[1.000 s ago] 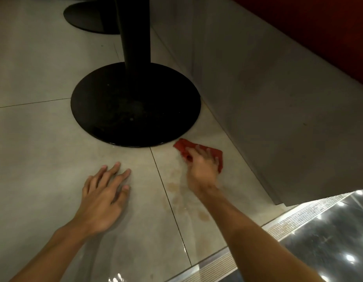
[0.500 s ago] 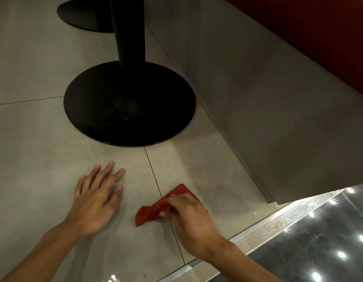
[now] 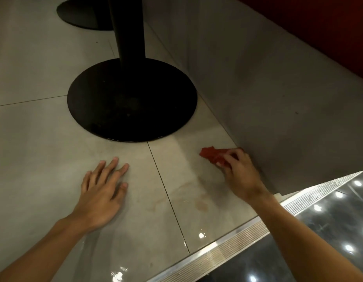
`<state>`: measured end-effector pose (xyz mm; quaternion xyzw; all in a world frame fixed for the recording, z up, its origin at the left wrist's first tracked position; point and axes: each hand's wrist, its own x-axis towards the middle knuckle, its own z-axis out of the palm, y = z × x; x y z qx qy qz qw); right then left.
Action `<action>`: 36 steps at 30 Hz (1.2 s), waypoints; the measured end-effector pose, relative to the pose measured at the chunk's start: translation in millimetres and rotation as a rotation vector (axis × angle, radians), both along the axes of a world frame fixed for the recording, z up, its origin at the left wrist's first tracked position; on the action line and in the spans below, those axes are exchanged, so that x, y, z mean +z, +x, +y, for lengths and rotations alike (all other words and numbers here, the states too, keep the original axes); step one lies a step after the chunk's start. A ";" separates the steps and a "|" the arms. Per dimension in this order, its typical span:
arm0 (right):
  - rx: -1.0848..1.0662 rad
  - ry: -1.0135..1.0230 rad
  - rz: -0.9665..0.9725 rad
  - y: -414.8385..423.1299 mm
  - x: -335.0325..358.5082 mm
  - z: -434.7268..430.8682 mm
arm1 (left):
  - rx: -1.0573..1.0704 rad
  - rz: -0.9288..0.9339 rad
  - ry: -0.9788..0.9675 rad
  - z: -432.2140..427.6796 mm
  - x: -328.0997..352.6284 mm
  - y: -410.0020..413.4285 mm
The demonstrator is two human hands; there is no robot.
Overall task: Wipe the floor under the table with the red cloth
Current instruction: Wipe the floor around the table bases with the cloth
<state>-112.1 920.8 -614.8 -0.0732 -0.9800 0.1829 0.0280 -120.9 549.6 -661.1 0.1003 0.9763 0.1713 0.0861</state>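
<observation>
My right hand (image 3: 238, 173) grips the crumpled red cloth (image 3: 212, 154) and holds it down on the grey floor tile (image 3: 188, 171), close to the foot of the grey wall panel. Part of the cloth sticks out to the left of my fingers. My left hand (image 3: 102, 190) lies flat on the tile to the left with fingers spread, holding nothing. The black round table base (image 3: 131, 100) with its black column (image 3: 128, 27) stands just beyond both hands. Brownish stains (image 3: 201, 205) mark the tile near my right wrist.
A grey wall panel (image 3: 278, 88) runs along the right. A ribbed metal strip (image 3: 237, 247) edges the tiles at the front right, with glossy dark floor (image 3: 319, 241) beyond it. A second black base (image 3: 85, 13) sits at the back left.
My right hand has swept the red cloth from the middle of the tile, near my left hand, out to the right against the wall. My left hand has stayed flat in place.
</observation>
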 end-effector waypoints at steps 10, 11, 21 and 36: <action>-0.168 0.068 0.081 73.1 1.9 -99.7 | 0.003 0.022 -0.019 2.7 1.4 2.8; -0.145 0.055 0.054 74.1 1.7 -112.5 | 0.001 0.024 -0.020 2.8 1.5 2.8; 0.213 -0.086 -0.147 62.9 6.8 -208.9 | -0.248 -0.209 -0.045 -28.4 37.1 -29.0; 0.248 -0.467 -0.237 -50.7 95.1 -177.7 | 0.150 -0.259 -0.159 -115.2 28.7 67.5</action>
